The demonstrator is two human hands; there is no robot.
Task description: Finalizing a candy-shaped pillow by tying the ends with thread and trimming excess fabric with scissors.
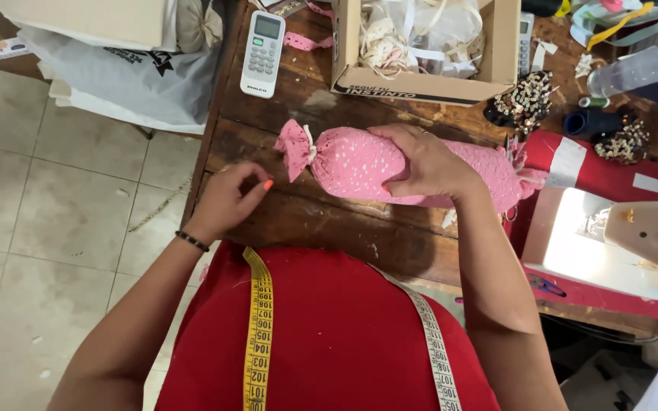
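Head view, one moment. Pink bolster-shaped fabric roll (359, 164) w/ white dots lay lengthwise across the wooden counter (306, 221), roughly mid-depth, parallel to the near edge; its left end, gathered and tied w/ a pale cord into a ruffle (295, 148), pointed toward the counter's left edge, its right end reached the red cloth (573, 164) near the sewing machine (634, 236) at the right side. Right hand (428, 164) was laid over the roll's middle, fingers (401, 179) curled down over the near side and closed on it; judged a steadying grip, keeping a round item from rolling. Left hand (230, 198) rested at the near left edge of the counter, apart from the roll, thumb and forefinger pinched shut; whether anything (thread, pin) sat in the pinch could not be told, too small. A tape measure (259, 335) hung around the person's neck over a red top, prob. kept there for ready reach. Behind the roll, toward the far edge: open cardboard box (420, 84) holding ribbons and trims, white remote control (262, 53) to its left near the far left corner, beaded dark items (527, 99) to the right. White plastic bag (123, 76) sat beyond the counter's left edge. Work zone between the roll and near edge showed bare wood.
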